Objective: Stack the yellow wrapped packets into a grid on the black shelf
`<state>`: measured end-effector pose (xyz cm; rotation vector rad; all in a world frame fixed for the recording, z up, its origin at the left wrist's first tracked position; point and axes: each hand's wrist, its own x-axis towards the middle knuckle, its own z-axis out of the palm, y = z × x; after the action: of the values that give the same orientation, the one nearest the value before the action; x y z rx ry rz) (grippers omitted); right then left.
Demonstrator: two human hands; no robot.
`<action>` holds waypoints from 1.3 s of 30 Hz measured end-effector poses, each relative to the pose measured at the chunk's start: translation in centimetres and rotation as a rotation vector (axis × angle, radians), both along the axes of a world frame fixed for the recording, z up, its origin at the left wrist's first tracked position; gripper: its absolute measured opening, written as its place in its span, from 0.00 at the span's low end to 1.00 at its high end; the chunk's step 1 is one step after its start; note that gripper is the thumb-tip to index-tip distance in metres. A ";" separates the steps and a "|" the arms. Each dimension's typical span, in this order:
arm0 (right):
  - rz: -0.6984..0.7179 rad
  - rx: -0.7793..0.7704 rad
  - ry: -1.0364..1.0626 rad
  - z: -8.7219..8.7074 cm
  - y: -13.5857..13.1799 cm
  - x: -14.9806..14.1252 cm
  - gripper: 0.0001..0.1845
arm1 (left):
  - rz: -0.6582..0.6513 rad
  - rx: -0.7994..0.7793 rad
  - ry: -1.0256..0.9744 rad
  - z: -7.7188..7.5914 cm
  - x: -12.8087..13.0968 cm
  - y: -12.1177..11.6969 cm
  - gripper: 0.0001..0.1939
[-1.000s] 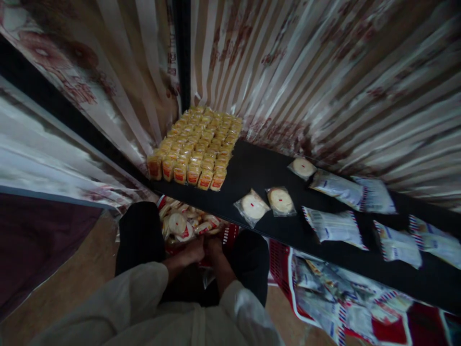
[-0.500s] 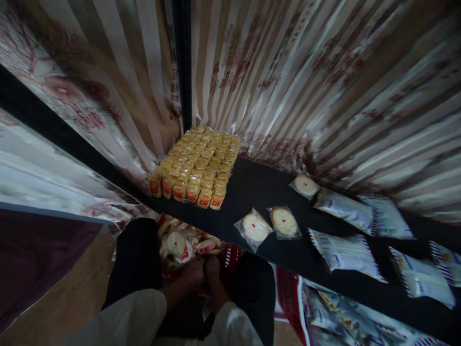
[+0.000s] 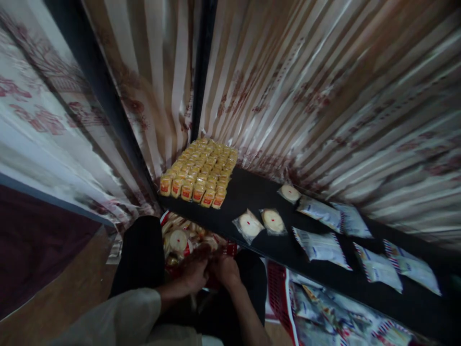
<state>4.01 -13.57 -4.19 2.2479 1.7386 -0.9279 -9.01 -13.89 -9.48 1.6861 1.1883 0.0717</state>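
Note:
My left hand (image 3: 196, 276) and my right hand (image 3: 225, 270) are close together over the near side of a red basket (image 3: 230, 248) between my knees. Fingers on both hands are curled in, but dim light and blur hide what they hold. Wrapped food packets fill the basket, among them a round pale flatbread (image 3: 178, 240) in clear wrap. Above it, on a black shelf (image 3: 230, 216), stands a block of small yellow wrapped cakes (image 3: 200, 170) in tight rows. Wrapped round flatbreads (image 3: 248, 224) lie to their right.
Several white and blue packets (image 3: 320, 246) lie along the shelf's right part. Below it, a second red basket (image 3: 279, 293) holds more packets. A patterned curtain (image 3: 288, 96) hangs behind, with a dark post (image 3: 203, 67) at the corner. My knees flank the first basket.
My hands have moved slightly apart, the right one shifting rightward over the basket. The camera has turned, so the shelf and packets sit differently in view. The shelf items look undisturbed.

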 end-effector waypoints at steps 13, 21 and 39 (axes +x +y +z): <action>-0.373 0.537 0.587 7.2 -0.1 0.0 0.23 | 0.265 0.149 -0.280 7.5 -2.4 1.8 0.20; -0.469 0.459 1.084 9.8 -2.2 -1.9 0.27 | 0.294 0.080 -0.546 10.7 -2.9 2.2 0.18; -0.662 0.616 1.079 10.7 -0.1 2.9 0.25 | 0.269 0.247 -0.473 12.7 4.5 5.8 0.16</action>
<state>6.92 -13.68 6.55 3.1192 1.7161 -2.3638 -4.54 -8.04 3.27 1.5848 1.0613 0.7688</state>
